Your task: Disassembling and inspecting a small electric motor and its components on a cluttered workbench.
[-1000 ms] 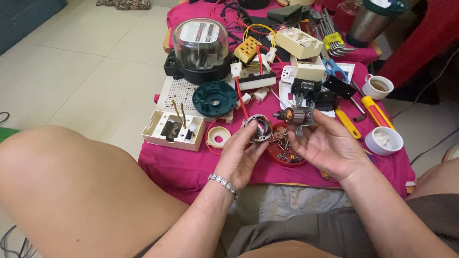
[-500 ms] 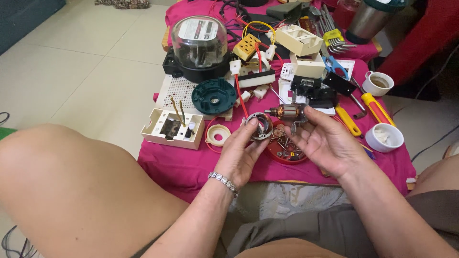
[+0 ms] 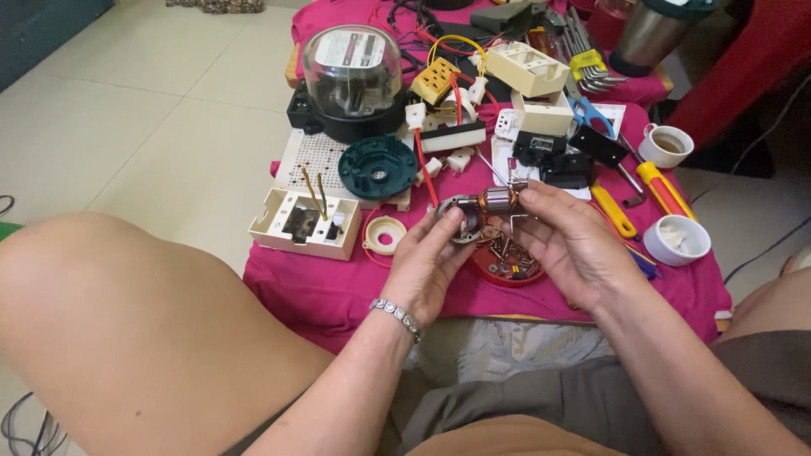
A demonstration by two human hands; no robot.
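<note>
Two hands on one small motor, held just above the pink cloth. Left hand (image 3: 427, 266) pinches the round metal end housing (image 3: 460, 221) between thumb and fingers; right hand (image 3: 574, 245) has fingertips pressed on the copper-wound armature (image 3: 497, 199), shaft end toward the housing. Armature and housing touching, whether seated I can't tell. My read: mid-assembly or mid-teardown, parts not fully joined or not fully apart.

Containers, near to far:
- red shallow dish (image 3: 486, 268) right under the hands: small screws and bits.
- white cup (image 3: 680, 239), right: something white inside.
- open white switch box (image 3: 306, 222), left: wires sticking up.
- white cup (image 3: 665, 145), farther right: brownish liquid.
- glass-domed electricity meter (image 3: 351, 78), far left; steel flask (image 3: 649, 34) at back, contents hidden.
</note>
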